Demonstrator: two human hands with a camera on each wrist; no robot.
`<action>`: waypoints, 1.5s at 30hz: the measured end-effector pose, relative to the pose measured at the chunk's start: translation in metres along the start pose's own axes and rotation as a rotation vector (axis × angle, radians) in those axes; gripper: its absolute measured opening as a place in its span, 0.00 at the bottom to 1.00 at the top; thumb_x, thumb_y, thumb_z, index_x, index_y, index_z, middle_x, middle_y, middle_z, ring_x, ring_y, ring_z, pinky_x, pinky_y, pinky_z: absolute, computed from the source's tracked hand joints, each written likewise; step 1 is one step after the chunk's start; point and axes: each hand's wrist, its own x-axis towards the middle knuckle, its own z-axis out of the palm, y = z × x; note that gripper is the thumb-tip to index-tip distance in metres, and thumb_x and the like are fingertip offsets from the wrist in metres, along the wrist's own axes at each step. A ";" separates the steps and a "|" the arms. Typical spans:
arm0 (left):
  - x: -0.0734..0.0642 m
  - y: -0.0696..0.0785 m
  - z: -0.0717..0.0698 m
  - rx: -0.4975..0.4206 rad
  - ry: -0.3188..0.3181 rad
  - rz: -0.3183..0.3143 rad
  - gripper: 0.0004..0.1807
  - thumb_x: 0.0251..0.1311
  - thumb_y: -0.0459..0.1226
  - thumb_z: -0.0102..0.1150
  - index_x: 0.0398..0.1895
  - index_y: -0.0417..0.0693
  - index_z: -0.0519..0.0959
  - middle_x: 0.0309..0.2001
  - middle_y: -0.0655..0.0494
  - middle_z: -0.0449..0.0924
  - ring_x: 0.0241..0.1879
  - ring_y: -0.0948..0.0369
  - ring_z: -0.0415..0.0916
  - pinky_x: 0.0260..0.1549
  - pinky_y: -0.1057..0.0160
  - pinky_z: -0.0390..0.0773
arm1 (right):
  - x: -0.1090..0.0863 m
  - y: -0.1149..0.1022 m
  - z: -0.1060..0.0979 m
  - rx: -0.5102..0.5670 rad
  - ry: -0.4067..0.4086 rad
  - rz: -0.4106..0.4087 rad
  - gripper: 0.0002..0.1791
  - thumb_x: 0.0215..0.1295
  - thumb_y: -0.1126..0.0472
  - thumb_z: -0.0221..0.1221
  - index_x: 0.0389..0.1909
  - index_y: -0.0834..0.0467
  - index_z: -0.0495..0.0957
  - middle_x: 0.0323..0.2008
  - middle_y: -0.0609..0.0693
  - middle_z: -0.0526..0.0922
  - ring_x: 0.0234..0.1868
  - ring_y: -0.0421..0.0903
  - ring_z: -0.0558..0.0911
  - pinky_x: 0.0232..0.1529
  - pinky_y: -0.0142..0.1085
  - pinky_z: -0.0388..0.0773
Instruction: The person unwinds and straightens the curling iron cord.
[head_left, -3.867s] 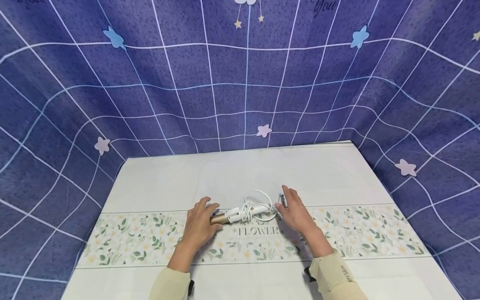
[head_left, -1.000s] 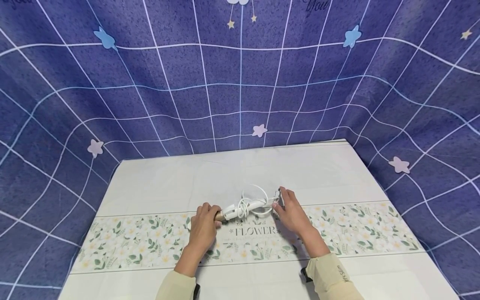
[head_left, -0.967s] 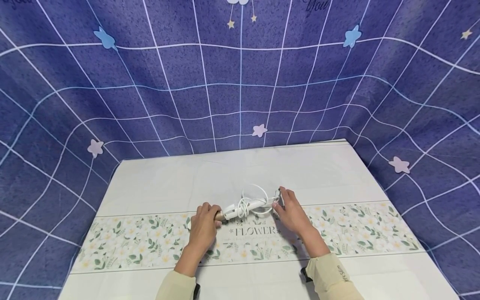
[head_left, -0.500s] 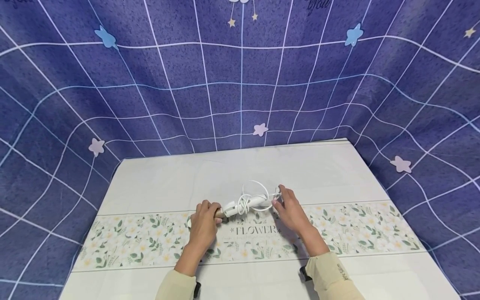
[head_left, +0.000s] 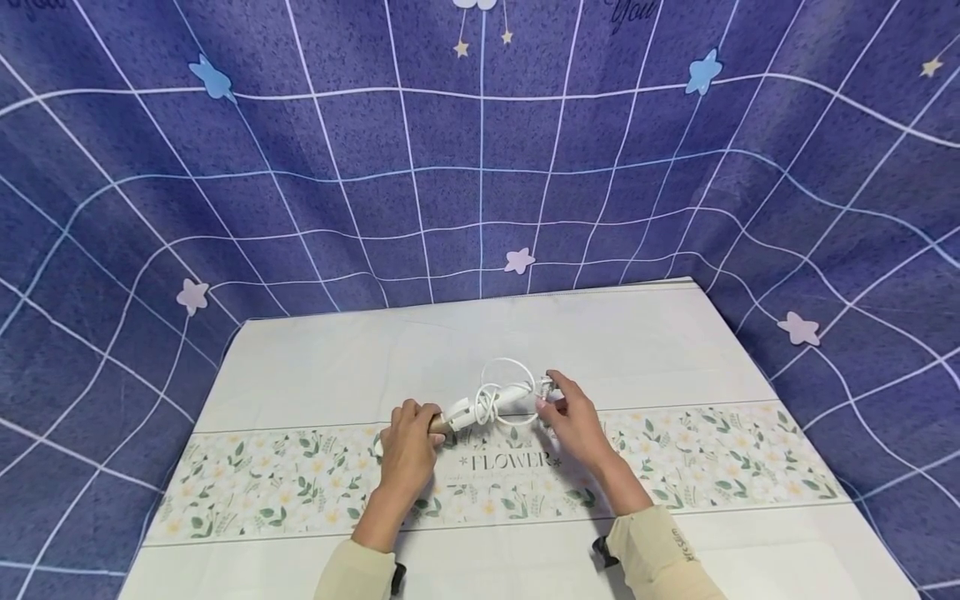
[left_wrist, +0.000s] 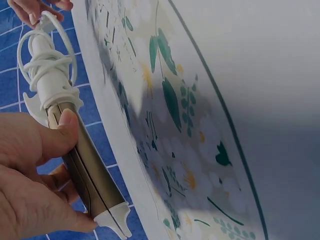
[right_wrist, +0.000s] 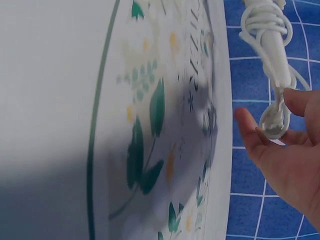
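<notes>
A curling iron [head_left: 512,397] with a white handle and a gold-brown barrel [left_wrist: 92,165] lies between the two hands above the middle of the table. Its white cord [head_left: 487,405] is wound round the handle, and one loose loop stands up from it. My left hand [head_left: 407,446] grips the barrel, thumb on top in the left wrist view; the barrel's white tip [left_wrist: 114,220] shows below the hand. At the other end, my right hand [head_left: 577,425] pinches the bunched cord end [right_wrist: 274,125] between thumb and fingers. Whether the iron touches the table is unclear.
A white table cover [head_left: 360,350] with a floral band and the printed word FLOWER [head_left: 510,461] lies beneath. A blue gridded curtain [head_left: 450,200] with stars encloses the back and both sides.
From resting near the barrel, my left hand has closed round it. My right hand has moved slightly left and closed on the cord end. The curling iron has shifted slightly away from the body.
</notes>
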 end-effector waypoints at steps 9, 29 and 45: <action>0.000 0.003 0.002 -0.011 0.001 -0.038 0.19 0.50 0.34 0.68 0.48 0.46 0.80 0.38 0.52 0.71 0.41 0.53 0.67 0.42 0.47 0.67 | -0.001 -0.008 0.007 0.342 0.033 0.074 0.33 0.64 0.69 0.60 0.69 0.59 0.60 0.57 0.61 0.70 0.40 0.55 0.83 0.38 0.40 0.81; 0.000 0.012 0.004 -0.052 0.008 -0.079 0.19 0.51 0.33 0.68 0.49 0.46 0.80 0.37 0.52 0.71 0.40 0.53 0.66 0.36 0.51 0.65 | 0.002 -0.016 0.005 0.880 -0.046 0.213 0.42 0.58 0.80 0.57 0.70 0.63 0.48 0.54 0.65 0.65 0.37 0.46 0.84 0.45 0.37 0.81; 0.000 0.014 0.003 -0.056 0.025 -0.098 0.22 0.52 0.33 0.67 0.52 0.44 0.78 0.42 0.49 0.72 0.45 0.51 0.67 0.38 0.49 0.66 | -0.003 -0.021 0.008 1.005 -0.003 0.283 0.38 0.62 0.77 0.56 0.70 0.70 0.49 0.56 0.70 0.73 0.46 0.55 0.83 0.46 0.31 0.79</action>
